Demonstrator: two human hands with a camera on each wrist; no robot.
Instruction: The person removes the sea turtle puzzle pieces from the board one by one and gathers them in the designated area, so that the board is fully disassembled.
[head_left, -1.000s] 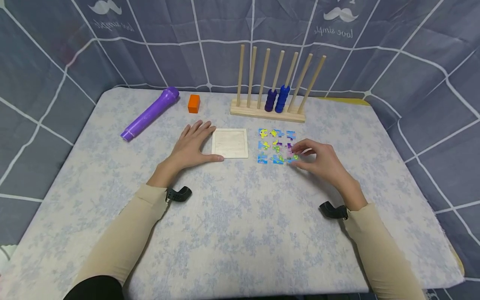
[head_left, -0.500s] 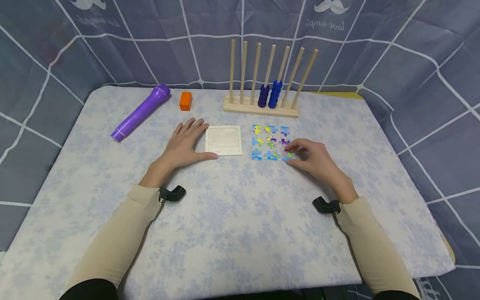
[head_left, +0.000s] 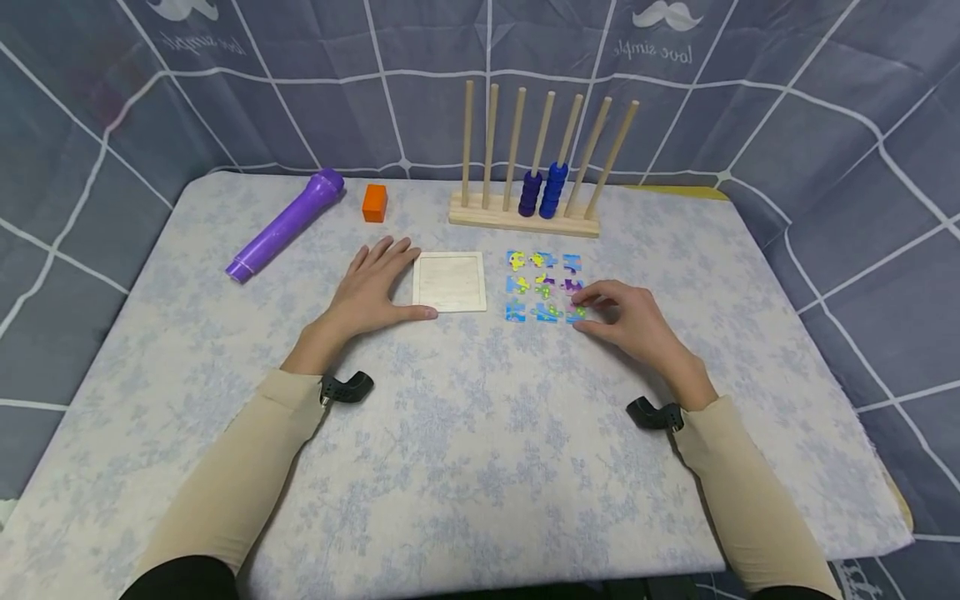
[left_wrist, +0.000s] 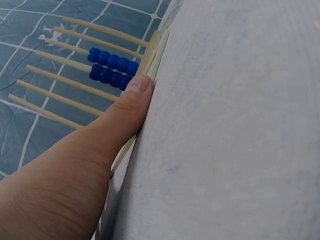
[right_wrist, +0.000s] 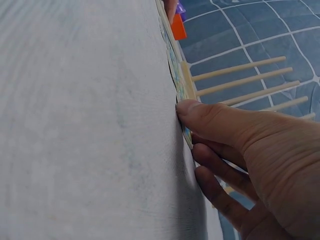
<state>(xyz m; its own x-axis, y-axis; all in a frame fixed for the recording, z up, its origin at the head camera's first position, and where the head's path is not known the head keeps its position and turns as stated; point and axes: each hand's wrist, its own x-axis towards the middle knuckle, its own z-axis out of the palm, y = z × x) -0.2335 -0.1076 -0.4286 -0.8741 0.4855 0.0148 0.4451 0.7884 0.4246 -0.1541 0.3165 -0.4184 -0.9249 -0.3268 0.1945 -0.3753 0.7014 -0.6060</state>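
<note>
My left hand (head_left: 369, 292) lies spread on the table, its fingertips and thumb at the left side of a shallow wooden puzzle tray (head_left: 450, 283). In the left wrist view the thumb (left_wrist: 137, 92) rests along the tray's edge. To the tray's right, several colourful jigsaw pieces (head_left: 546, 312) lie in neat rows. My right hand (head_left: 626, 321) is at the near right corner of these rows, thumb and curled fingers round the corner jigsaw piece (head_left: 577, 312). The right wrist view has the thumb (right_wrist: 200, 112) against the piece's near edge; the fingers partly cover it.
Behind the pieces stands a wooden peg rack (head_left: 517, 219) with dark blue and blue beads on two of its upright rods. An orange block (head_left: 374, 203) and a purple tube (head_left: 285, 225) lie at the back left. A grey tiled-pattern cloth (head_left: 435, 125) hangs behind the table.
The head view has shifted slightly. My right thumb and fingers have drawn a little closer around the corner jigsaw piece. The left hand stays beside the tray.
</note>
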